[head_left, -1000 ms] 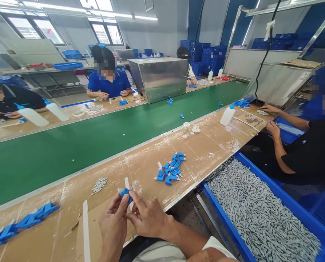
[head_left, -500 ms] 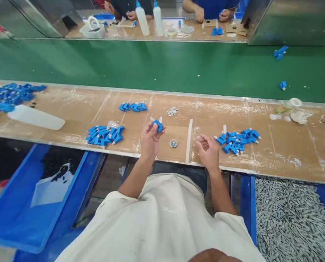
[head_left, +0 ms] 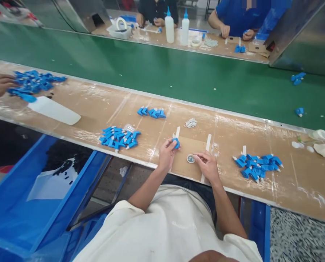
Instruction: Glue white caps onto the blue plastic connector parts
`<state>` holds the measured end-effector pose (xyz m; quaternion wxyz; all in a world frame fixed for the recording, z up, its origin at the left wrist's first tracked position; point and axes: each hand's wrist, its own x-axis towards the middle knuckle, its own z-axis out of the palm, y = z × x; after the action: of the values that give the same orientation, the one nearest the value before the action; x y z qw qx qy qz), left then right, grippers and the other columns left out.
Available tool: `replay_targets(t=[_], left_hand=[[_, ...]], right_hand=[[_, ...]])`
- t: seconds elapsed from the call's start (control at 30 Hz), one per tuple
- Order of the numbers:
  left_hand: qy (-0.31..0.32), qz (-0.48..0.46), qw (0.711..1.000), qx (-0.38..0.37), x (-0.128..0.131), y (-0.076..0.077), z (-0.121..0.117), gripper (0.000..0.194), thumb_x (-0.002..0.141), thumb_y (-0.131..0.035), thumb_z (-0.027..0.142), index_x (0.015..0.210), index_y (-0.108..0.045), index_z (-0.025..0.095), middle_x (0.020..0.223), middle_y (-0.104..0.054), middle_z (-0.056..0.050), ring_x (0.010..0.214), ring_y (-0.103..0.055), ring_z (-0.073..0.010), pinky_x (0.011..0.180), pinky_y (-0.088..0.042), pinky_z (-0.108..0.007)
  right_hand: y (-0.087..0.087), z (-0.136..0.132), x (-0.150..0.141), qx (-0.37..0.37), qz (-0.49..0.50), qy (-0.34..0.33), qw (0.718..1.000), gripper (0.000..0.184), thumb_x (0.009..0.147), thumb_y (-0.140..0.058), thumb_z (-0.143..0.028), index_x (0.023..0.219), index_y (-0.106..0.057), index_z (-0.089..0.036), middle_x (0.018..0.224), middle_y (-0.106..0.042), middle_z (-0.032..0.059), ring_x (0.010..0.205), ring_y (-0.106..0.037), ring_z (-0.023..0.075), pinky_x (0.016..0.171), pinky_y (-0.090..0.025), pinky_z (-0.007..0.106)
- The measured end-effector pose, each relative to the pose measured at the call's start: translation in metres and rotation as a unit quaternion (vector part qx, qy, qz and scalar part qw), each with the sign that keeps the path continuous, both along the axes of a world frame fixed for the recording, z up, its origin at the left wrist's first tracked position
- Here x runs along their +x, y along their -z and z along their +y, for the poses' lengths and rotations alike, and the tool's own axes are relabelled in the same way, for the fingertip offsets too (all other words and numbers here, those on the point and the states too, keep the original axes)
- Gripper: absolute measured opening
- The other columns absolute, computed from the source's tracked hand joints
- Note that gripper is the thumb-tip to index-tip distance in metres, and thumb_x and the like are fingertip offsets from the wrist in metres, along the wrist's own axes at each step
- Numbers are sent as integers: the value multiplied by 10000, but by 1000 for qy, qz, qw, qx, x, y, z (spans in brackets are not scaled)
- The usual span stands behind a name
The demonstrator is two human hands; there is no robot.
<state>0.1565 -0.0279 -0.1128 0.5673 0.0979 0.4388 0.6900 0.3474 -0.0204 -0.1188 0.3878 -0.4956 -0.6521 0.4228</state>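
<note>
Small blue plastic piece (head_left: 176,143) pinched in the left hand (head_left: 166,153), above a brown-covered bench (head_left: 96,109).
The right hand (head_left: 209,165), fingers bent close together, reaches the edge of a small round pale dish (head_left: 190,158); I cannot tell whether it grips anything.
</note>
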Motion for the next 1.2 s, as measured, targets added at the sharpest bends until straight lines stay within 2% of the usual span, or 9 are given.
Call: replay_targets(t=[0.13, 0.23, 0.33, 0.4, 0.53, 0.73, 0.9, 1.03, 1.2], left_hand=[[-10, -22, 1000, 11, -1, 0, 2, 415, 633, -964, 316, 871, -669, 148, 787, -679, 2, 714, -670, -114, 691, -506, -248], [-15, -32, 999, 22, -1, -1, 1, 399, 639, -964, 313, 860, -678, 144, 771, -666, 2, 710, -651, -116, 705, -503, -262], [-21, -38, 999, 29, 0, -2, -1, 401, 626, -972, 317, 850, -688, 145, 766, -665, 2, 709, -642, -114, 708, -505, -263], [-23, -40, 999, 25, 1, -3, -1, 429, 594, -988, 327, 852, -699, 144, 775, -676, -1, 708, -647, -113, 705, -510, -258], [-27, -41, 999, 22, 2, -4, -2, 444, 564, -1001, 331, 856, -719, 152, 781, -693, 4, 694, -651, -105, 691, -516, -245], [-22, -39, 999, 13, 1, -7, -5, 415, 582, -995, 362, 844, -753, 150, 763, -709, 0, 675, -650, -100, 667, -532, -236], [52, -57, 997, -2, -2, -14, -9, 339, 662, -955, 330, 841, -752, 127, 741, -717, -28, 636, -660, -109, 588, -510, -217], [127, -80, 989, -22, -4, -19, -12, 269, 736, -909, 301, 845, -756, 108, 765, -744, -60, 630, -682, -117, 579, -530, -208], [209, -80, 975, -15, -2, -19, -18, 340, 678, -958, 351, 821, -780, 100, 740, -744, -52, 616, -683, -121, 577, -547, -208]], right_hand=[[-2, 1, 1, 52, -17, -19, 998, 263, 943, -691, -415, 928, -843, -200, 752, -695, 31, 629, -588, 148, 558, -480, 270], [-8, -3, -1, 140, -68, -29, 987, 215, 996, -645, -319, 968, -819, -196, 802, -687, 39, 667, -606, 155, 603, -502, 284], [-15, -7, -5, 240, -145, -40, 959, 219, 1041, -562, -216, 995, -775, -193, 834, -662, 48, 740, -632, 165, 676, -509, 290], [-19, -8, -8, 287, -194, -58, 936, 242, 1055, -517, -171, 986, -746, -196, 827, -643, 46, 751, -624, 163, 667, -481, 280], [-22, -9, -11, 322, -233, -98, 912, 280, 1053, -478, -119, 924, -714, -197, 792, -600, 36, 725, -584, 153, 635, -432, 267], [-22, -11, -8, 304, -214, -115, 921, 288, 1056, -464, -110, 943, -714, -200, 786, -594, 32, 717, -579, 154, 647, -435, 277], [-26, -10, -6, 272, -161, -106, 943, 248, 1050, -507, -157, 952, -731, -199, 779, -597, 29, 709, -586, 158, 638, -450, 289], [-30, -8, -3, 195, -72, -45, 977, 174, 1026, -585, -238, 946, -737, -208, 816, -639, 25, 730, -604, 156, 646, -476, 288], [-30, -8, 2, 58, 37, 27, 997, 257, 996, -624, -437, 944, -722, -206, 847, -667, 23, 704, -631, 149, 567, -502, 263]])
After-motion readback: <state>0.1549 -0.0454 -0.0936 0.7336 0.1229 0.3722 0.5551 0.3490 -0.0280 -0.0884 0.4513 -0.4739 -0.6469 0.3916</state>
